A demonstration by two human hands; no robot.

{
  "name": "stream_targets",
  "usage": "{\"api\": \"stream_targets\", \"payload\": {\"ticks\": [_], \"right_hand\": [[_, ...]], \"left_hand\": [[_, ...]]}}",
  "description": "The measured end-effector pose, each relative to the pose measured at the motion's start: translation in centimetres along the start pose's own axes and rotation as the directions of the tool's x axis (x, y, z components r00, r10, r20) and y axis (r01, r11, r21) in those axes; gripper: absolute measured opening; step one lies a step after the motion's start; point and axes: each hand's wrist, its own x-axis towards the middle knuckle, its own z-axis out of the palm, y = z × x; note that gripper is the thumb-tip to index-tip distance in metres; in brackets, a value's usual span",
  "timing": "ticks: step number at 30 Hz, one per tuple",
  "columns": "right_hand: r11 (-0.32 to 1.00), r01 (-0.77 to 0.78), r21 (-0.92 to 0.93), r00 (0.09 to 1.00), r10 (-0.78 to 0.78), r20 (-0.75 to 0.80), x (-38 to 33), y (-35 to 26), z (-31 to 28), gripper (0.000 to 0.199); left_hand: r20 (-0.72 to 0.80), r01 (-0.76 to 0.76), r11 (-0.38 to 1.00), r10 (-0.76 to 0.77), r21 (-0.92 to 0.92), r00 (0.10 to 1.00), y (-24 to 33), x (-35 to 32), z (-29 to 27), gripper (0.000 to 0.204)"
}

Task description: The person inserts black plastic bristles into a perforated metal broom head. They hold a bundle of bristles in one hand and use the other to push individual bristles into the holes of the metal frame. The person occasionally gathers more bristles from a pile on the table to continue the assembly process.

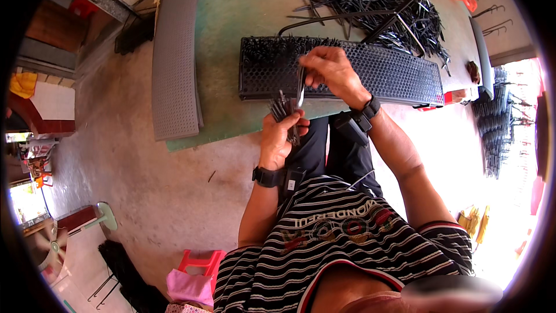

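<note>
bright | floor (pixel 449 145) overexposed at right | edges bent, corners black

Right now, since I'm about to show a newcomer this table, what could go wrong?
The left hand grips a bundle of thin dark strips near the edge of the table; some might slip out and drop to the floor. The perforated tray sits close to that edge, so a bump from the right hand could shift it. The loose pile beyond might scatter if knocked.

Black strips (pixel 376 0), black honeycomb-patterned tray (pixel 399 72), greenish tabletop (pixel 249 0), black-and-white striped shirt (pixel 341 249)
</note>
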Motion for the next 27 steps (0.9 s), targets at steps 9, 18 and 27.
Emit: {"api": "stream_targets", "payload": {"ticks": [9,18,27], "right_hand": [[0.991,-0.058,-0.119,0.996,0.065,0.056,-1.1,2.4,0.0,0.013],[0.918,0.371,-0.138,0.877,-0.395,-0.273,-1.4,1.0,0.6,0.017],[-0.008,0.842,-0.539,0.396,-0.67,0.628,-5.8,3.7,0.4,0.027]], "left_hand": [[-0.127,-0.087,0.996,0.086,-0.002,0.988,0.4,0.0,2.1,0.015],[-0.212,-0.112,0.993,0.115,0.027,0.97,-0.2,0.3,1.2,0.015],[-0.155,-0.209,0.932,0.169,-0.295,0.973,-0.2,0.7,1.2,0.013]]}}
